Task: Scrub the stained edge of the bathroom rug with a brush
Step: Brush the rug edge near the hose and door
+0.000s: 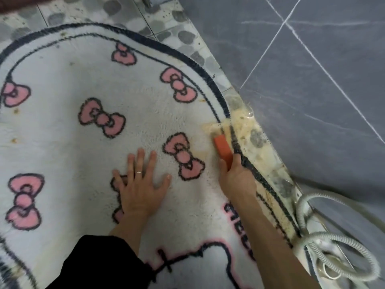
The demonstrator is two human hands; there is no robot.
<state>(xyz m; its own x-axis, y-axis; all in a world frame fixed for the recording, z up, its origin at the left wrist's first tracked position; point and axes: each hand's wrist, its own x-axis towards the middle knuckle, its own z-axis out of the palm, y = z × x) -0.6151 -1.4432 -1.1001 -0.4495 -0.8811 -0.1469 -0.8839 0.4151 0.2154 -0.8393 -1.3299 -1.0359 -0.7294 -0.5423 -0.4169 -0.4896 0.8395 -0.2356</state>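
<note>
Scrubbing is under way at the rug's stained edge, by the dark border.

From where I stand, the right hand point(235, 176) is wrapped around the orange brush point(224, 150), whose bristles sit on the yellow-brown stain point(211, 127) at the far end of the dirty strip. The left hand point(139, 184) lies flat on the white rug point(83, 69), fingers spread and straight, pinning the pile down well inside the border. The rug lies on the pebble-patterned floor point(183, 36), and a pale hose point(299, 213) is coiled just beside its near edge. More staining runs along the border towards the hose, so I'd judge the job is only partly done. The next strokes call for firm pressure while working back along that strip, with the flat hand steadying the rug.
</note>
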